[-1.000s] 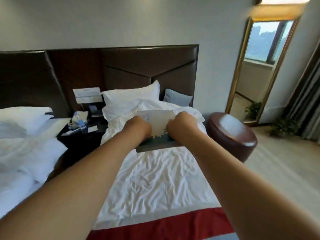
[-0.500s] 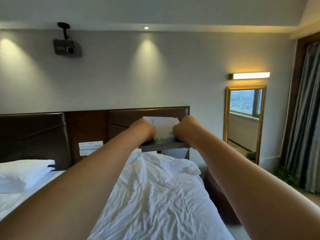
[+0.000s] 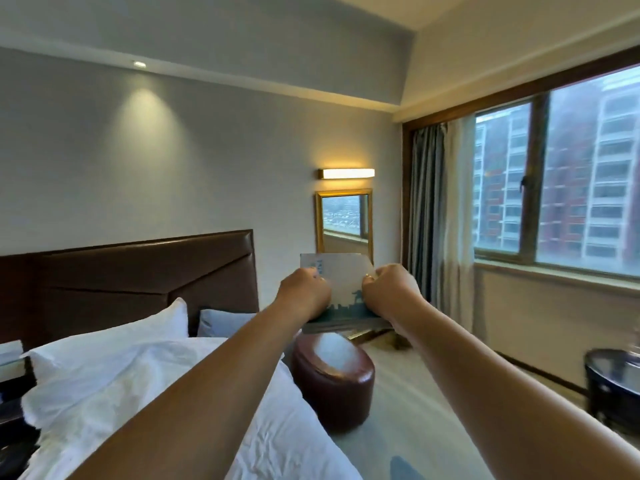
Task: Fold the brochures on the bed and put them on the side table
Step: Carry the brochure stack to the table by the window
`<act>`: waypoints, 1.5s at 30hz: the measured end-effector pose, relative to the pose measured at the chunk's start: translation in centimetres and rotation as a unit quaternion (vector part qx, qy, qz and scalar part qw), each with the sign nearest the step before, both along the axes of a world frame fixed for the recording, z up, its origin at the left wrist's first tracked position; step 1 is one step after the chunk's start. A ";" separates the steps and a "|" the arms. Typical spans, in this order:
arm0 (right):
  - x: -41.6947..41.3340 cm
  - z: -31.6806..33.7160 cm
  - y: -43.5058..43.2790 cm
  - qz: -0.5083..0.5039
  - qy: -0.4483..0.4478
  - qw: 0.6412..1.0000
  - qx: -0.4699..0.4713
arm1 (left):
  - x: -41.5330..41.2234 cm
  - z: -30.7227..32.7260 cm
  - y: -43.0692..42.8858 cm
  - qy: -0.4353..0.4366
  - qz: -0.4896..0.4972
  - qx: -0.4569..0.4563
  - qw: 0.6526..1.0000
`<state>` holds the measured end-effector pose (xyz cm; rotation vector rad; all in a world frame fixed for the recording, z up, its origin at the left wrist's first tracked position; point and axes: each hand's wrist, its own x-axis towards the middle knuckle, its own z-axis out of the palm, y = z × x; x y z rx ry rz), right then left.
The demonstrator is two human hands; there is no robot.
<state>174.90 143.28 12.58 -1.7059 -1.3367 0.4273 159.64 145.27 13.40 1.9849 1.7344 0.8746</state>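
While the left hand (image 3: 305, 293) and right hand (image 3: 392, 293) both pinch the white-and-teal paper brochure (image 3: 343, 279) mid-air, folding looks about done; next, I'd guess, carry it over to the dark side table (image 3: 15, 393).

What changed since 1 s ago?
The brochures were carried from over the bed rightward; they are now above the brown stool, and the view swung right toward the window. Unchanged: left hand and right hand both keep their grip on the stack's sides.
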 end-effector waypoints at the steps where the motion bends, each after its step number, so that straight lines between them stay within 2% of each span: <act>1: 2.3 -0.3 -1.6 -0.028 -0.002 1.000 0.009 | 2.7 -0.4 -0.8 -0.001 -0.036 0.013 0.999; 5: 11.2 -2.1 -8.9 -0.168 -0.038 0.985 0.011 | 13.7 -2.8 -4.0 0.026 -0.146 0.028 0.989; 10: 21.4 -3.7 -18.2 -0.288 -0.043 0.956 -0.025 | 26.1 -5.0 -10.9 0.039 -0.270 0.032 0.961; 17: 33.6 -4.3 -28.8 -0.399 -0.075 0.912 -0.063 | 41.8 -6.2 -18.3 0.029 -0.425 0.045 0.904; 23: 43.4 -4.6 -31.7 -0.465 -0.080 0.878 -0.079 | 52.8 -6.2 -20.2 0.030 -0.487 0.067 0.870; 29: 51.3 -4.5 -30.8 -0.460 -0.123 0.871 -0.118 | 60.7 -6.8 -19.1 0.016 -0.493 0.078 0.866; 32: 55.0 -5.6 -28.7 -0.454 -0.105 0.878 -0.113 | 63.6 -7.6 -17.3 0.020 -0.495 0.088 0.864; 39: 62.8 -8.3 -19.9 -0.458 -0.074 0.878 -0.121 | 71.0 -9.0 -9.6 0.071 -0.484 0.096 0.867; 43: 66.9 -8.2 -14.9 -0.479 -0.078 0.867 -0.118 | 75.6 -8.8 -4.7 0.058 -0.458 0.114 0.880; 45: 69.2 -8.4 -12.6 -0.485 -0.093 0.860 -0.127 | 78.1 -9.1 -2.6 0.058 -0.469 0.115 0.874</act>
